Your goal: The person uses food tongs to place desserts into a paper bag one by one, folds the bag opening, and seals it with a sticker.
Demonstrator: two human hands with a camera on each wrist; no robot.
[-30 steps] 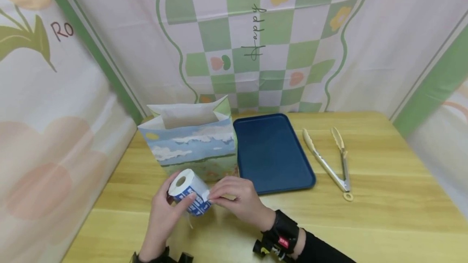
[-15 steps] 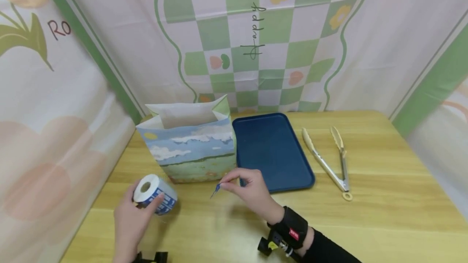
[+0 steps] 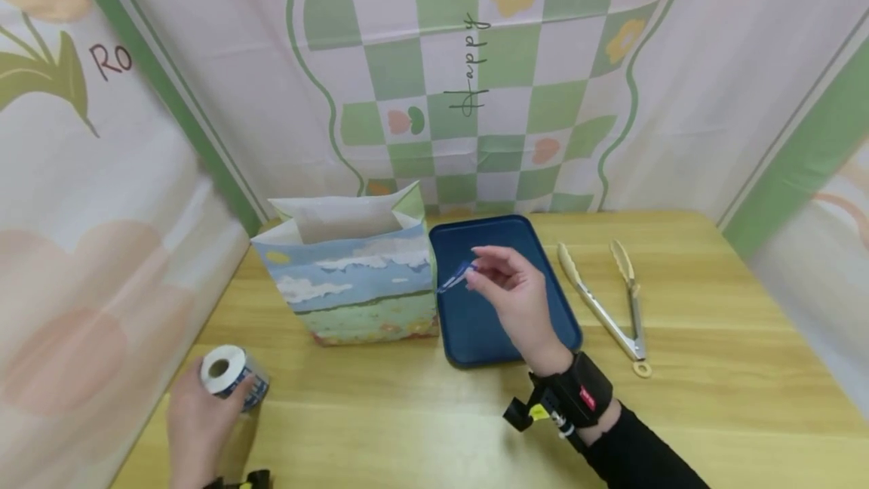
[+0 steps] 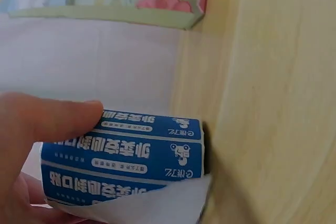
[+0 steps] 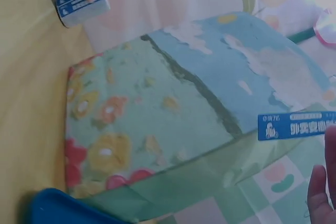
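Note:
At the table's left front, my left hand (image 3: 204, 413) grips a roll of blue-and-white stickers (image 3: 253, 389), thumb on its near side. In the left wrist view the roll (image 4: 131, 166) shows white printed characters and a loose strip of bare backing (image 4: 163, 203). My right hand (image 3: 519, 296) is over the blue tray, pinching one blue sticker (image 3: 456, 276) by its end. The right wrist view shows that sticker (image 5: 291, 126) lying across the view of the paper bag's edge; whether it touches the bag I cannot tell. The paper bag (image 3: 360, 285), printed with sky and flowers, stands upright with its top open.
The dark blue tray (image 3: 475, 349) lies to the right of the bag. Further right, metal tongs (image 3: 604, 315) with cream tips lie spread on the wooden table (image 3: 713, 368). Printed cloth (image 3: 475, 96) hangs behind the table and at its sides.
One sticker has come off the roll in my right hand, which has moved right and up over the tray. My left hand has carried the roll away to the left.

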